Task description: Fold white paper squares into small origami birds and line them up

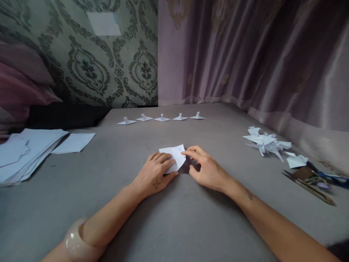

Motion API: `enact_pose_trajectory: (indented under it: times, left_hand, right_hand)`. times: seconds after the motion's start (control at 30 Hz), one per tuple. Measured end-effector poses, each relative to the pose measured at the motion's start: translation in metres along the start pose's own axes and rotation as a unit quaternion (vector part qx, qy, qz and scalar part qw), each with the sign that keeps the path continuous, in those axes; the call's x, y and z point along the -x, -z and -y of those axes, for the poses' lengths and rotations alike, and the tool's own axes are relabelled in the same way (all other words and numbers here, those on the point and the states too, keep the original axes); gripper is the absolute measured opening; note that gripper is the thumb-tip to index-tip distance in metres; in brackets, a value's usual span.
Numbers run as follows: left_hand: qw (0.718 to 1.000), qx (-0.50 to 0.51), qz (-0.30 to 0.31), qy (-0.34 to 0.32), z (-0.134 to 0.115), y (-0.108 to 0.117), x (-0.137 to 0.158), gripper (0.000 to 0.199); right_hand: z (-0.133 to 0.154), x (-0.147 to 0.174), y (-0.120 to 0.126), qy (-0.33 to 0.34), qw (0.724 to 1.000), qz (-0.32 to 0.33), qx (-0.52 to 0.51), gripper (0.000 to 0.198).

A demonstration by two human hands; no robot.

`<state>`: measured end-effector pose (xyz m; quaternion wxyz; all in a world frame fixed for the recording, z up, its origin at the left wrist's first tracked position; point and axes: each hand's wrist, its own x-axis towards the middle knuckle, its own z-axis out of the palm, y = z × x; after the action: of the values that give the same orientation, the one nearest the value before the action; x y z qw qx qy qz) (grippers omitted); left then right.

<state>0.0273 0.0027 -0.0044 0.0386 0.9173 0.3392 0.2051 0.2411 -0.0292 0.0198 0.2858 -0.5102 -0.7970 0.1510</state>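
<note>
A small folded sheet of white paper (pixel 178 156) lies at the middle of the grey surface, with a crease and a pointed right side. My left hand (pixel 156 171) holds it from the left, fingers curled over the top and thumb along the near edge; the paper's left part is hidden under them. At the paper's right edge is my right hand (pixel 205 167). Its index fingertip touches the paper near the upper right corner, while the thumb stays apart below, leaving a gap between them.
Several folded paper figures (pixel 162 118) stand in a row at the back. More paper figures (pixel 265 142) are heaped at the right, near scissors (pixel 311 185). A stack of paper sheets (pixel 29 153) and a smaller stack (pixel 75 142) lie left. A purple curtain (pixel 218 54) hangs behind.
</note>
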Motion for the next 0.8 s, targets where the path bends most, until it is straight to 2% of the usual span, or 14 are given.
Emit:
enact_pose_trajectory:
  times: [0.07, 0.2, 0.33, 0.43, 0.53, 0.63, 0.8]
  left_hand:
    - [1.000, -0.010, 0.005, -0.010, -0.001, 0.001, -0.001, 0.029]
    - [0.998, -0.039, 0.007, -0.043, -0.003, 0.003, -0.003, 0.024]
    - [0.995, -0.067, -0.009, -0.071, -0.004, 0.001, -0.003, 0.024]
    - [0.993, -0.079, -0.007, -0.084, -0.002, -0.002, -0.002, 0.026]
    - [0.993, -0.077, -0.003, -0.088, -0.002, -0.003, -0.002, 0.027]
    - [0.995, -0.067, 0.016, -0.075, -0.003, 0.000, -0.002, 0.029]
    - [0.999, -0.021, 0.024, -0.030, -0.005, 0.003, -0.004, 0.028]
  right_hand:
    - [0.003, 0.003, -0.003, 0.022, 0.998, 0.000, 0.060, 0.048]
    - [-0.002, 0.003, -0.011, 0.053, 0.981, 0.014, 0.188, 0.031]
    - [-0.007, 0.005, -0.011, 0.048, 0.968, 0.014, 0.247, 0.030]
    - [-0.004, 0.009, -0.008, 0.057, 0.964, 0.020, 0.261, 0.032]
    - [-0.001, 0.012, -0.004, 0.060, 0.967, 0.052, 0.243, 0.026]
    - [0.001, 0.013, -0.003, 0.036, 0.973, 0.069, 0.219, 0.024]
    - [0.001, 0.014, -0.005, -0.015, 0.980, 0.055, 0.190, 0.019]
